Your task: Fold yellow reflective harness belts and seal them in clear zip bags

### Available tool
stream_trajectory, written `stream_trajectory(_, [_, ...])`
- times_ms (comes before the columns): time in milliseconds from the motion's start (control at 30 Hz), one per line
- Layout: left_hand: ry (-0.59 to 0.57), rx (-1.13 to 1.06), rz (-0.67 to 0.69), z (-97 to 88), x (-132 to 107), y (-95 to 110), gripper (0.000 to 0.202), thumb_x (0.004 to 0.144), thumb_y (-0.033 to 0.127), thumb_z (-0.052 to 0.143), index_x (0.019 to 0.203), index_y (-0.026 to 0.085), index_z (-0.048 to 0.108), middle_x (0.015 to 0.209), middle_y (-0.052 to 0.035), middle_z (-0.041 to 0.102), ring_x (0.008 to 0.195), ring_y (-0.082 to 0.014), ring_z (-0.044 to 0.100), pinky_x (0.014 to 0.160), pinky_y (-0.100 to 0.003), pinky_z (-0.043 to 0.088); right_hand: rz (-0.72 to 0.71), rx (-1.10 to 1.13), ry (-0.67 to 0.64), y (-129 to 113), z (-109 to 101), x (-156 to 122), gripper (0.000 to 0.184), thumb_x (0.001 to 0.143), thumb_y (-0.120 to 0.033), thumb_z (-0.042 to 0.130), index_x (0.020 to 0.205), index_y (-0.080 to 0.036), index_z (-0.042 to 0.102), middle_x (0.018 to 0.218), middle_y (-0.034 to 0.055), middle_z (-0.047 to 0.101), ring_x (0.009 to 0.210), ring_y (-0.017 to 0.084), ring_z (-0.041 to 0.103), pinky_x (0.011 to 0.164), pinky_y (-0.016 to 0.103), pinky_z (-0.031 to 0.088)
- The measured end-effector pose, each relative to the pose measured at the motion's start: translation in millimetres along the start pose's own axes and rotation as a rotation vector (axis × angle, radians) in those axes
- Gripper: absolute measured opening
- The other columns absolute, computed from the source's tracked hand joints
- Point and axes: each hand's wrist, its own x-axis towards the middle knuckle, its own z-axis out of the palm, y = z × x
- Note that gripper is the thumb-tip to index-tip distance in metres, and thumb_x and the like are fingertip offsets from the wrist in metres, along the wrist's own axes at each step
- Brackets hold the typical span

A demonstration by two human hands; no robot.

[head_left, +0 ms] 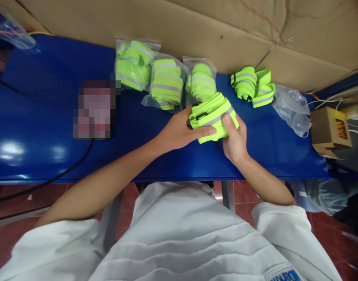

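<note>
Between my two hands is a folded bundle of neon-yellow reflective strap (215, 117) with a grey stripe, raised above the blue table. My left hand (181, 130) grips its left side, thumb lying across the front and fingers hidden behind. On the right side my right hand (235, 138) holds it, with the thumb pressed on the grey stripe. A black piece, perhaps a buckle, shows at the bundle's left end. Just behind stand clear bags of similar straps: a left bag (134, 66), a middle bag (167, 84) and a right bag (201, 80).
Loose reflective straps (252, 86) lie at the back right of the blue table (132, 156), beside empty clear plastic bags (292, 109). An open cardboard box (328, 130) stands at the right end. A black cable (67, 169) runs from a blurred-out object (95, 111) on the left.
</note>
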Motion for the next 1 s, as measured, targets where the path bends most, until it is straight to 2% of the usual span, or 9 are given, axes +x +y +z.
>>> stream_trajectory(133, [0.006,-0.215,0.053,6.8,-1,2,0.077,0.073,0.058,0.092,0.133,0.018,0.065,0.143,-0.012,0.07,0.135,-0.0315,0.065,0.114,-0.037,0.054,0.033,0.108,-0.014,5,11,-2,0.069,0.102,-0.075,0.043,0.138,-0.02,0.063,0.131,0.0113,0.074,0.128,0.028,0.071,0.104,0.044,0.063])
stream_trajectory(367, [0.114,-0.361,-0.075,11.2,-3,-3,0.074,0.072,0.055,0.094,0.13,0.018,0.067,0.137,-0.0107,0.074,0.128,-0.0299,0.07,0.107,-0.038,0.059,-0.185,-0.103,-0.012,-2,-2,3,0.055,0.107,-0.07,0.04,0.135,-0.029,0.063,0.136,0.0066,0.072,0.127,0.024,0.069,0.109,0.044,0.058])
stream_trajectory(467, [0.141,-0.367,-0.105,11.1,-3,-2,0.072,0.076,0.055,0.091,0.133,0.019,0.067,0.138,-0.0107,0.074,0.128,-0.0298,0.069,0.105,-0.038,0.061,-0.341,-0.352,0.05,-5,-37,32,0.04,0.105,-0.057,0.056,0.134,-0.031,0.064,0.129,0.005,0.073,0.117,0.021,0.07,0.102,0.038,0.058])
stream_trajectory(600, [0.146,-0.354,-0.128,8.9,-1,-4,0.072,0.076,0.057,0.091,0.133,0.021,0.067,0.142,-0.0109,0.072,0.132,-0.0311,0.068,0.106,-0.038,0.061,-0.187,-0.629,0.389,16,-119,97,0.007,0.094,-0.02,0.073,0.099,-0.024,0.076,0.105,0.0074,0.077,0.094,0.018,0.068,0.094,0.034,0.053])
stream_trajectory(700, [0.155,-0.346,-0.166,7.8,0,-6,0.072,0.075,0.056,0.092,0.133,0.02,0.068,0.141,-0.0119,0.072,0.129,-0.0318,0.07,0.104,-0.039,0.062,-0.056,-0.67,0.707,42,-177,133,0.031,0.072,0.007,0.077,0.083,-0.021,0.07,0.119,0.0187,0.076,0.114,0.023,0.064,0.112,0.044,0.042])
stream_trajectory(733, [0.156,-0.345,-0.177,7.7,0,-7,0.073,0.075,0.055,0.092,0.133,0.02,0.067,0.141,-0.0122,0.072,0.129,-0.032,0.07,0.104,-0.039,0.062,-0.009,-0.663,0.79,50,-192,138,0.036,0.063,0.009,0.082,0.079,-0.022,0.069,0.123,0.0193,0.076,0.116,0.023,0.064,0.113,0.046,0.041])
stream_trajectory(833, [0.142,-0.368,-0.196,7.4,1,-8,0.077,0.071,0.053,0.095,0.135,0.02,0.067,0.139,-0.0123,0.073,0.128,-0.032,0.071,0.104,-0.04,0.063,0.053,-0.629,0.83,62,-219,138,0.039,0.056,0.009,0.083,0.059,-0.023,0.063,0.09,0.01,0.081,0.097,0.021,0.071,0.109,0.043,0.045])
stream_trajectory(900, [0.127,-0.393,-0.203,6.6,1,-9,0.077,0.069,0.051,0.097,0.133,0.02,0.068,0.137,-0.0124,0.074,0.126,-0.0321,0.072,0.103,-0.04,0.063,0.014,-0.603,0.908,55,-230,133,0.042,0.066,0.006,0.079,0.052,-0.027,0.057,0.078,0.0076,0.079,0.09,0.018,0.072,0.103,0.036,0.049])
stream_trajectory(1000, [0.047,-0.459,-0.218,4.5,1,-8,0.08,0.064,0.046,0.101,0.132,0.021,0.068,0.137,-0.0128,0.074,0.126,-0.0328,0.072,0.101,-0.04,0.064,-0.143,-0.42,0.978,25,-240,123,0.029,0.093,-0.02,0.064,0.066,-0.031,0.063,0.093,0.0065,0.083,0.093,0.016,0.076,0.087,0.032,0.055])
